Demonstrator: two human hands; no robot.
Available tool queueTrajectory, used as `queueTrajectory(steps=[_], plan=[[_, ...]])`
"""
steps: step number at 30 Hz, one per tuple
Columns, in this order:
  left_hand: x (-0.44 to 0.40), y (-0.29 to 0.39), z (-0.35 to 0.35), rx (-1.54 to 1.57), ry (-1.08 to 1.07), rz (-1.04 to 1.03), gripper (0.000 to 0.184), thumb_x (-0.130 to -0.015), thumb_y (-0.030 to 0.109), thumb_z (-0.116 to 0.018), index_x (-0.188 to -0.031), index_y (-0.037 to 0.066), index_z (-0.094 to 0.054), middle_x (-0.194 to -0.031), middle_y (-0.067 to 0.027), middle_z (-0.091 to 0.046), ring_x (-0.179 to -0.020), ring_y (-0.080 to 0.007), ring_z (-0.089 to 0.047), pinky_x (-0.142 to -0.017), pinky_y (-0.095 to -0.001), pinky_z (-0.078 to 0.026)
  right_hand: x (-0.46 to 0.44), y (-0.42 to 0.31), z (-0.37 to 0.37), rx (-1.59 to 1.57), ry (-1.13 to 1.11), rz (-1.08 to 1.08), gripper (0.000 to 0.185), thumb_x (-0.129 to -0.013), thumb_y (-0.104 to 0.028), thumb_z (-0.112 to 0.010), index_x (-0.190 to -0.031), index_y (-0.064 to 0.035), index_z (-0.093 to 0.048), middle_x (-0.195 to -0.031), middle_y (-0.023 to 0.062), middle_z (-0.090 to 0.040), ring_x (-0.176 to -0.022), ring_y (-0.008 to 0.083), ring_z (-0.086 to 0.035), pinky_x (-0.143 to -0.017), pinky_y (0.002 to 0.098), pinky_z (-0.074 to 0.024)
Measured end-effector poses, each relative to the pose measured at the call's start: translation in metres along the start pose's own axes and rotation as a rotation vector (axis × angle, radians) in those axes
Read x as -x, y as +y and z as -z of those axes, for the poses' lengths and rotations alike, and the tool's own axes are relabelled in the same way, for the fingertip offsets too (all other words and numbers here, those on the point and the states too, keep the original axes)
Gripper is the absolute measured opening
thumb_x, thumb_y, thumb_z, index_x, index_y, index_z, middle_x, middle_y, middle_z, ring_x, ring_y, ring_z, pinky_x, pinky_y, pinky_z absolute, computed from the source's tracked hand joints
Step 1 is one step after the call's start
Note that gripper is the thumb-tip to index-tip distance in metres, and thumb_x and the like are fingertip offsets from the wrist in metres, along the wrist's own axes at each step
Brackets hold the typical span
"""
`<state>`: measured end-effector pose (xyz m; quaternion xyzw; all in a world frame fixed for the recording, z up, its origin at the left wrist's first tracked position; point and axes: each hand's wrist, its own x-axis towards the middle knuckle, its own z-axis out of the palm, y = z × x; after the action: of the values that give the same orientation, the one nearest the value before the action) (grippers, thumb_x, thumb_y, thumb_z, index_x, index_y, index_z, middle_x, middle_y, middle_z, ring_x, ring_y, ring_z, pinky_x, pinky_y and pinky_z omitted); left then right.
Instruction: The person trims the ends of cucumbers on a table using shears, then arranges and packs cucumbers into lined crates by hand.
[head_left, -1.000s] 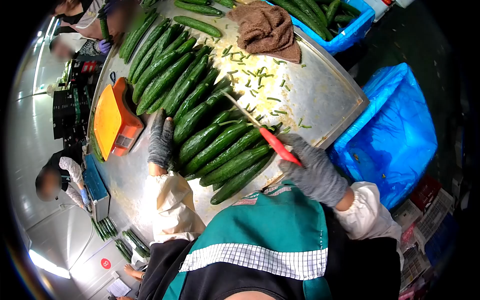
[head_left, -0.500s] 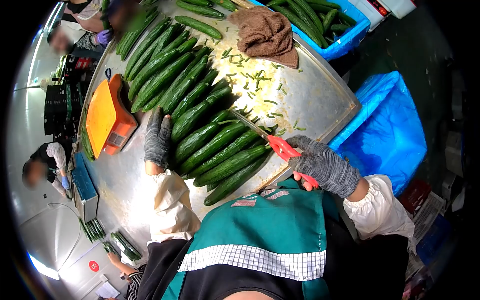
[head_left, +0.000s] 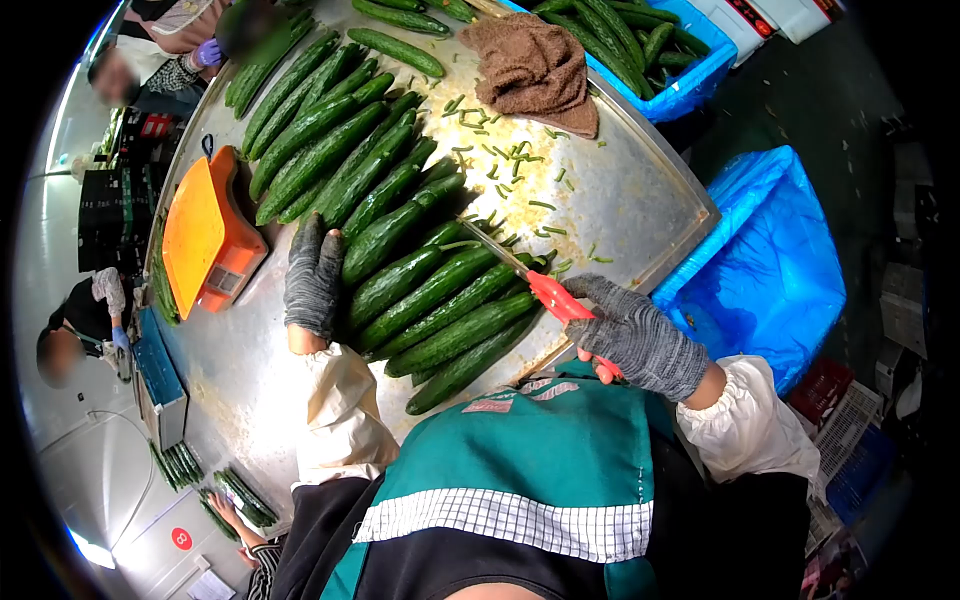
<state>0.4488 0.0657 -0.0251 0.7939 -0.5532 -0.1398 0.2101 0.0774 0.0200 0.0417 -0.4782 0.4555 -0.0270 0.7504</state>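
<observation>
In the head view, the gloved left hand [head_left: 313,285] is laid beside the left ends of the cucumbers [head_left: 385,240], which are lined up on the metal worktop [head_left: 645,215]; its fingers are extended forward and its grip is open. At the row's other side the gloved right hand [head_left: 645,335] is angled inward, its grip closed around the red-handled scissors [head_left: 547,292]. The blades are pointed forward and left over the stem ends; whether any stem is touched cannot be told. Short green pieces [head_left: 520,155] are scattered beyond.
</observation>
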Motion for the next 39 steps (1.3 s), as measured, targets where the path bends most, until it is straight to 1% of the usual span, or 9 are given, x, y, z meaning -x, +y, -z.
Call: queueTrajectory(steps=[8, 12, 15, 17, 19, 22, 29, 33, 39], plan=[[-0.002, -0.006, -0.003, 0.016, 0.001, 0.019, 0.049, -0.089, 0.032, -0.048, -0.126, 0.000, -0.042, -0.126, -0.0230, -0.044, -0.119, -0.0340, -0.039, -0.100, -0.0358, -0.029, -0.008, 0.015, -0.012, 0.095, 0.072, 0.114, 0.047, -0.082, -0.025, -0.061, -0.119, 0.0002, -0.043, -0.054, 0.0060, -0.050, -0.042, 0.0112, -0.049, -0.041, 0.0268, -0.0391], [-0.001, -0.005, -0.003, 0.031, 0.002, 0.032, 0.051, -0.089, 0.034, -0.047, -0.126, 0.000, -0.042, -0.126, -0.0228, -0.043, -0.120, -0.0339, -0.039, -0.101, -0.0359, -0.029, -0.013, 0.034, -0.025, 0.100, 0.198, 0.238, 0.046, -0.082, -0.023, -0.061, -0.117, 0.0006, -0.045, -0.059, 0.0086, -0.052, -0.045, 0.0116, -0.050, -0.042, 0.0272, -0.0394], [-0.002, -0.002, -0.002, -0.003, 0.002, 0.029, 0.052, -0.088, 0.036, -0.048, -0.126, 0.000, -0.042, -0.127, -0.0227, -0.043, -0.120, -0.0335, -0.039, -0.101, -0.0359, -0.029, -0.004, 0.022, -0.024, 0.161, 0.236, 0.216, 0.039, -0.083, -0.021, -0.058, -0.113, 0.0015, -0.047, -0.065, 0.0095, -0.054, -0.048, 0.0108, -0.051, -0.044, 0.0263, -0.0398], [-0.002, -0.003, -0.002, 0.005, 0.007, 0.037, 0.053, -0.088, 0.037, -0.047, -0.125, 0.000, -0.042, -0.126, -0.0229, -0.043, -0.120, -0.0339, -0.039, -0.100, -0.0361, -0.029, 0.009, 0.003, -0.021, -0.061, 0.154, 0.094, 0.039, -0.084, -0.022, -0.056, -0.112, 0.0020, -0.047, -0.065, 0.0085, -0.054, -0.047, 0.0107, -0.051, -0.044, 0.0253, -0.0399], [-0.001, -0.004, -0.003, 0.011, 0.015, 0.051, 0.054, -0.088, 0.038, -0.047, -0.125, 0.000, -0.043, -0.126, -0.0232, -0.043, -0.119, -0.0344, -0.039, -0.100, -0.0364, -0.029, 0.024, -0.007, -0.013, 0.003, 0.151, 0.091, 0.039, -0.084, -0.024, -0.055, -0.113, -0.0001, -0.046, -0.065, 0.0074, -0.053, -0.047, 0.0107, -0.050, -0.044, 0.0240, -0.0401], [-0.003, -0.007, -0.004, -0.033, 0.002, 0.062, 0.055, -0.087, 0.041, -0.046, -0.124, 0.000, -0.044, -0.126, -0.0242, -0.043, -0.118, -0.0365, -0.039, -0.099, -0.0377, -0.031, 0.046, -0.014, -0.006, -0.268, -0.069, -0.014, 0.046, -0.082, -0.027, -0.057, -0.118, -0.0025, -0.043, -0.069, 0.0063, -0.053, -0.046, 0.0100, -0.050, -0.043, 0.0222, -0.0424], [-0.003, -0.008, -0.005, -0.014, 0.002, 0.067, 0.058, -0.087, 0.045, -0.044, -0.125, 0.001, -0.043, -0.126, -0.0240, -0.043, -0.120, -0.0357, -0.038, -0.100, -0.0376, -0.030, 0.038, -0.008, -0.015, -0.145, -0.083, -0.097, 0.046, -0.082, -0.017, -0.054, -0.123, -0.0028, -0.039, -0.070, 0.0066, -0.055, -0.045, 0.0086, -0.050, -0.043, 0.0213, -0.0425], [-0.002, -0.007, -0.003, -0.067, -0.009, 0.087, 0.058, -0.087, 0.045, -0.044, -0.125, 0.001, -0.043, -0.127, -0.0238, -0.042, -0.121, -0.0352, -0.037, -0.100, -0.0375, -0.029, 0.033, -0.005, -0.018, -0.250, -0.094, -0.110, 0.046, -0.083, -0.015, -0.053, -0.125, -0.0030, -0.037, -0.067, 0.0063, -0.054, -0.046, 0.0089, -0.051, -0.045, 0.0218, -0.0429], [-0.003, -0.004, -0.003, -0.056, -0.011, 0.068, 0.059, -0.087, 0.045, -0.044, -0.125, 0.000, -0.043, -0.127, -0.0239, -0.042, -0.121, -0.0350, -0.037, -0.100, -0.0374, -0.029, 0.027, 0.000, -0.022, -0.176, -0.091, -0.043, 0.048, -0.084, -0.018, -0.056, -0.125, -0.0018, -0.037, -0.069, 0.0075, -0.056, -0.046, 0.0086, -0.051, -0.046, 0.0220, -0.0435]])
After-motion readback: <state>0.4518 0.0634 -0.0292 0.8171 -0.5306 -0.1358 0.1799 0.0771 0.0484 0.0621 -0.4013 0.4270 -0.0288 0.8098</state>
